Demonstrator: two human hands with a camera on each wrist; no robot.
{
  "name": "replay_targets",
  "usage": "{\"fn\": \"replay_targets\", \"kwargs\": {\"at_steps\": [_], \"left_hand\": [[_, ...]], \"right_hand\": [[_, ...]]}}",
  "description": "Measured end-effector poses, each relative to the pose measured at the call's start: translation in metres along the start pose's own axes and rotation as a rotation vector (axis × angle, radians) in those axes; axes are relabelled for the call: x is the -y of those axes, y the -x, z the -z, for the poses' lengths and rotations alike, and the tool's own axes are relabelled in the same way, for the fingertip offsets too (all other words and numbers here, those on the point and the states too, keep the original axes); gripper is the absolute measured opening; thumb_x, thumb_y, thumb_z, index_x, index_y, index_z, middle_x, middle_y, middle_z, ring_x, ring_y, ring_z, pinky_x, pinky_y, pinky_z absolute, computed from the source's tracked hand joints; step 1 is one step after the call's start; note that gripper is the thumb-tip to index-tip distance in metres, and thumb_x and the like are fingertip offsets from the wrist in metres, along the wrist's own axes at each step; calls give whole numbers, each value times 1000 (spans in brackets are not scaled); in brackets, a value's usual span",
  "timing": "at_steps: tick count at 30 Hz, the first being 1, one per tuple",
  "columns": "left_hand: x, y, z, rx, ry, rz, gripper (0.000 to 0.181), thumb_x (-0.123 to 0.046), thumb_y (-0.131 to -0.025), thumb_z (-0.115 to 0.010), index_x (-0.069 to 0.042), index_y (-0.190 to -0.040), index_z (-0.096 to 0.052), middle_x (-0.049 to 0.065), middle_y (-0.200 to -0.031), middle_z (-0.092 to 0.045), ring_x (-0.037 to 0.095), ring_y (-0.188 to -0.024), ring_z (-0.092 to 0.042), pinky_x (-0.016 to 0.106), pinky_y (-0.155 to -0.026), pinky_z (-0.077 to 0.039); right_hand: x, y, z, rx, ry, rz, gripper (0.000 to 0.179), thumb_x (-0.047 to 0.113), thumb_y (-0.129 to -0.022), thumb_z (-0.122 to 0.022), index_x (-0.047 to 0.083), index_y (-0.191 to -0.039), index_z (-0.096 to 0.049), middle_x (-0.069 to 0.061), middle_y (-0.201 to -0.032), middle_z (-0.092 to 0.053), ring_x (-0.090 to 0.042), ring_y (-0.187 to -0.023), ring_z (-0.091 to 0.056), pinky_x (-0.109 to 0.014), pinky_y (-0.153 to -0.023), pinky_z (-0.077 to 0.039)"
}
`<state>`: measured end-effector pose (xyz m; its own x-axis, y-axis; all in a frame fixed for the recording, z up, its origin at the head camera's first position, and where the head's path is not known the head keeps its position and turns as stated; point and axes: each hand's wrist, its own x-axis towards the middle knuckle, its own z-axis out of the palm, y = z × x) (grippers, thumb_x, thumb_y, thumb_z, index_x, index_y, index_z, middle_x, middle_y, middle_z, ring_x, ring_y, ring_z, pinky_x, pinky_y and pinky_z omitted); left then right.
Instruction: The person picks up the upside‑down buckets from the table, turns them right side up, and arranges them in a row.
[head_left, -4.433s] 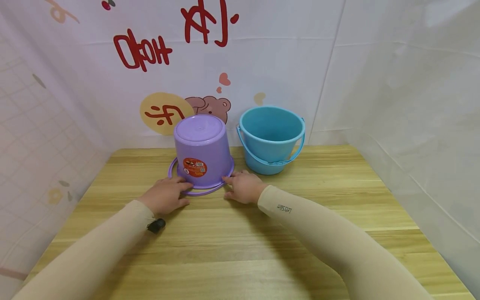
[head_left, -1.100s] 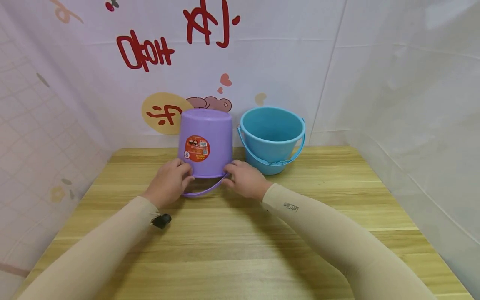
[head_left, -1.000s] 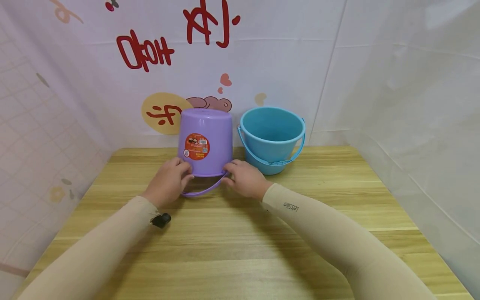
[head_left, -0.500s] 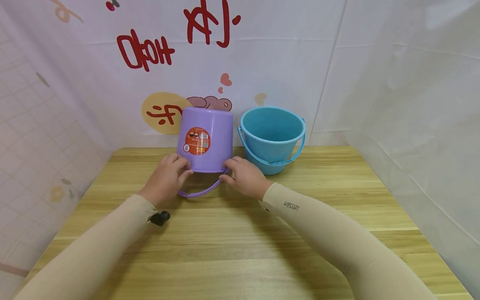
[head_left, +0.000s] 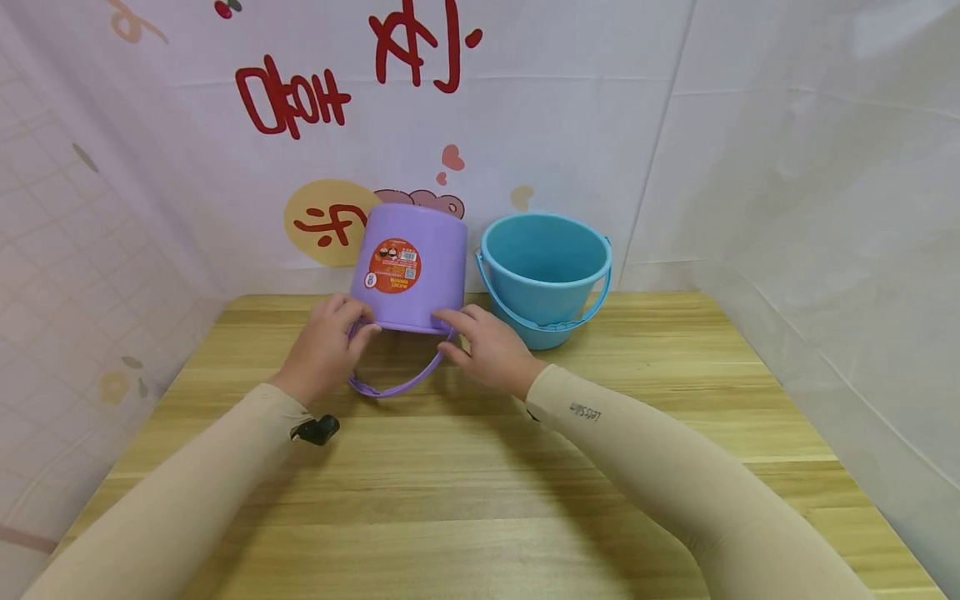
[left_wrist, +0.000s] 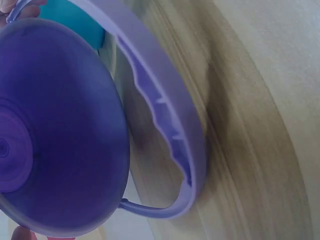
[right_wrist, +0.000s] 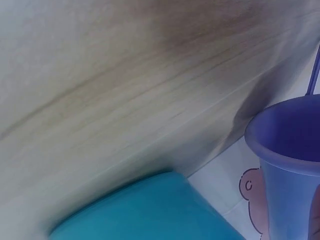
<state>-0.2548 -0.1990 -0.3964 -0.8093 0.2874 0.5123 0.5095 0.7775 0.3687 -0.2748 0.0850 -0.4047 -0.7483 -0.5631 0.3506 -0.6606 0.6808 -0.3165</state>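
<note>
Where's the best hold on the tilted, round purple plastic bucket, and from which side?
Probably the flared rim of the purple bucket, at opposite sides, coming from the near side. Its mouth tips down and toward that side, so the rim is exposed and its flare offers a ledge. The curved purple plastic handle looks worse: attached at the rim, it could swing.

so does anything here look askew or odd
The purple bucket does: it is bottom-up and tilted, its handle looped below it, while the blue bucket beside it stands upright. No spill or damage shows.
</note>
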Motion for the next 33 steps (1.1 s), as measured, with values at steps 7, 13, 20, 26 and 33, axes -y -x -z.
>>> {"fn": "replay_targets", "kwargs": {"at_steps": [7,13,20,26,33], "left_hand": [[-2,-3,4,-39,19,9,13,-17,-104,-66,-4,-102,-66,17,-110,-61,37,-109,-50,53,-92,-44],[-4,-9,7,-92,36,-9,13,-16,-103,-69,-4,-102,-66,17,-109,-61,36,-105,-50,50,-90,-41],[-7,-17,12,-119,34,-32,14,-16,-102,-69,-2,-104,-66,20,-112,-61,40,-110,-50,54,-94,-40],[-7,-23,17,-133,36,-53,16,-17,-102,-69,-2,-106,-66,21,-114,-61,41,-110,-49,53,-94,-39],[-8,-30,21,-171,47,-100,16,-16,-100,-72,-2,-105,-67,19,-105,-61,39,-101,-49,50,-90,-37]], "right_hand": [[2,-1,3,-26,-20,35,59,32,-103,-70,25,-158,-50,-5,-111,-60,-17,-93,-55,-32,-80,-53],[4,-3,5,-35,-39,44,61,27,-102,-69,25,-159,-49,-4,-109,-59,-16,-91,-54,-29,-76,-52],[5,-4,8,-69,-1,95,60,22,-100,-69,24,-158,-51,-4,-103,-59,-16,-83,-54,-29,-72,-50],[4,-10,9,-119,92,214,55,24,-100,-71,22,-153,-57,-6,-96,-60,-17,-74,-52,-31,-67,-49],[9,-15,12,-152,100,282,48,15,-102,-66,21,-150,-61,-7,-88,-57,-18,-70,-51,-31,-64,-47]]}}
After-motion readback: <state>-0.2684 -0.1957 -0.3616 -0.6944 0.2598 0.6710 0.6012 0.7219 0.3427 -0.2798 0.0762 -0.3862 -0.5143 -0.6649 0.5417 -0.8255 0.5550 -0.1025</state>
